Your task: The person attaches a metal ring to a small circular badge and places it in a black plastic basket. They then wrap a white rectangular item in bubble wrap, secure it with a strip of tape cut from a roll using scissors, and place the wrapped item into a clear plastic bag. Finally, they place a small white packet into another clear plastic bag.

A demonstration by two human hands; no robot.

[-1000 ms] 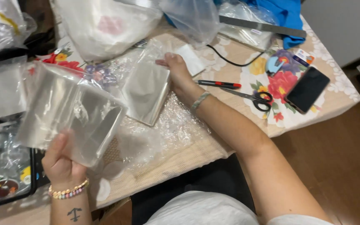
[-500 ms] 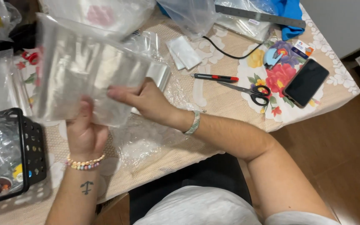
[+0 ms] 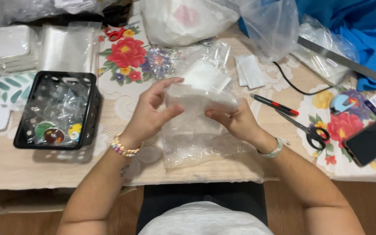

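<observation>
Gripping the folded stack of clear plastic bags (image 3: 201, 93) between both hands' closed fingers, left hand (image 3: 151, 111) and right hand (image 3: 233, 122), we keep edges aligned.

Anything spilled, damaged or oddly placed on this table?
Nothing looks spilled or broken. The table is cluttered: crumpled clear bags lie loose under the hands, and black-handled scissors rest open beside a red-and-black pen. The left hand and right hand hold a stack of clear bags squarely.
</observation>
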